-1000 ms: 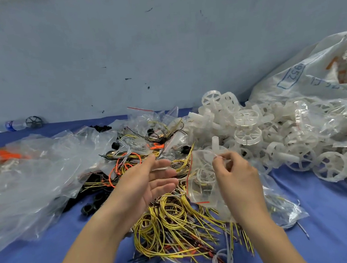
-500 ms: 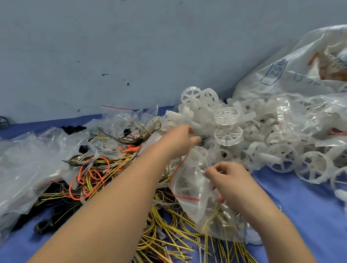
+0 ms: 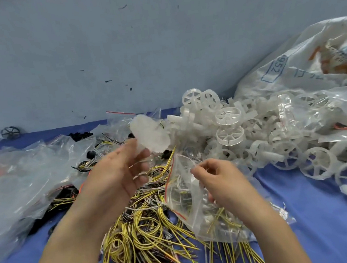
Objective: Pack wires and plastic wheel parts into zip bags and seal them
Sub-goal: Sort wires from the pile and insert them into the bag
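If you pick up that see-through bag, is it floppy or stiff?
Probably floppy: the zip bag sags and creases where the right hand pinches its rim. Likely light, since its film is thin. Perhaps slippery; it looks glossy.

Only one view: your head camera, wide-angle, looking forward and down from above your forearms. It sits close over the blue table (image 3: 316, 213); your left hand (image 3: 117, 175) and right hand (image 3: 219, 180) fill the lower middle. It faces the grey-blue wall (image 3: 118, 51) at the table's far edge, which fills the upper half. No second view to overlap.
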